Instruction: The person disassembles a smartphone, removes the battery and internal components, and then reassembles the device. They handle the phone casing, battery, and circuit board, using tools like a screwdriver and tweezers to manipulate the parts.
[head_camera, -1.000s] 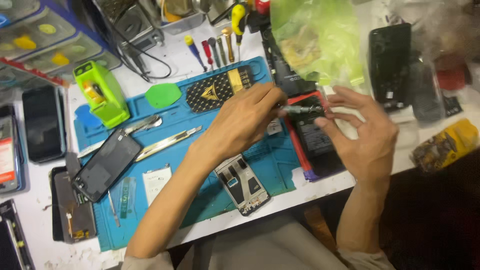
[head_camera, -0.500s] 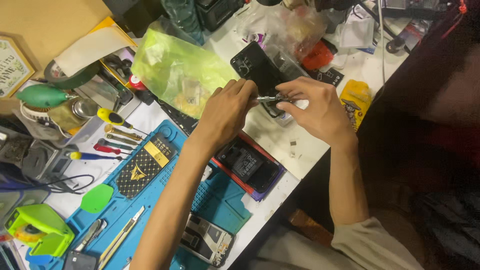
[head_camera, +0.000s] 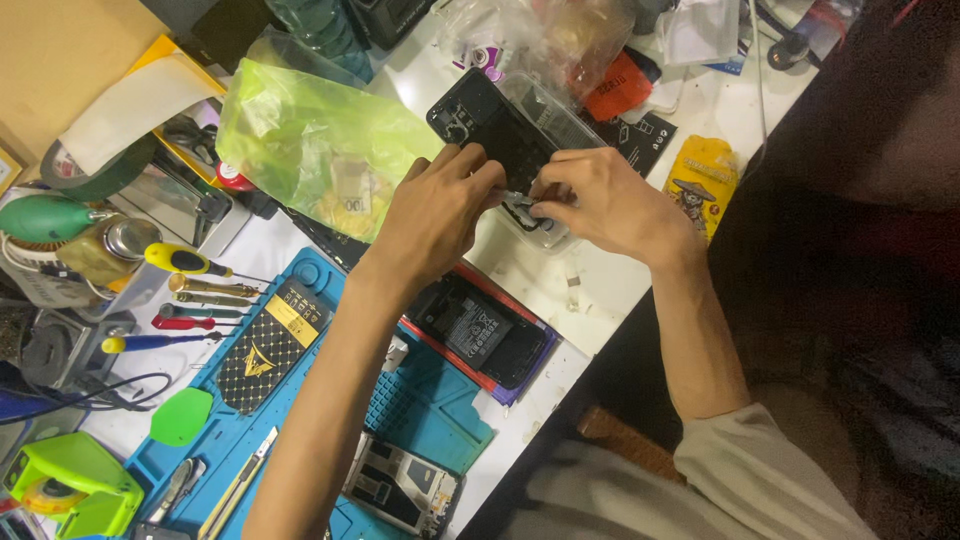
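Working a Small Part over an Open Tray: Hazards and Grip

Head view. Pinching at the middle of the bench, our left hand (head_camera: 440, 210) and right hand (head_camera: 600, 205) meet fingertip to fingertip over a small clear plastic tray (head_camera: 535, 228). We judge the chief hazard to be loss of the tiny piece between the fingers: a slip would drop it onto the white tabletop (head_camera: 560, 290), already dotted with scraps just below the right hand, or among the clutter around it. A second hazard, in our judgement, is the tray itself; it lies beside the table edge under the right wrist, and a nudge from the wrist could tip it off. The black phone back cover (head_camera: 490, 125), lying just beyond both hands and touching the tray, could also be pushed by the knuckles.

Our left hand is curled nearly shut, thumb and forefinger pressed on a slender dark tool or part whose tip reaches the tray; we cannot tell which it is. Our right hand is likewise mostly closed, its fingertips bent down onto the tray's contents, steadying something small and dark.

Below the left wrist lies an opened phone with a red frame (head_camera: 480, 335), resting partly on a blue work mat (head_camera: 420, 410). Beyond the left hand sits a green plastic bag (head_camera: 310, 140); screwdrivers (head_camera: 190, 285) lie well left of that forearm.
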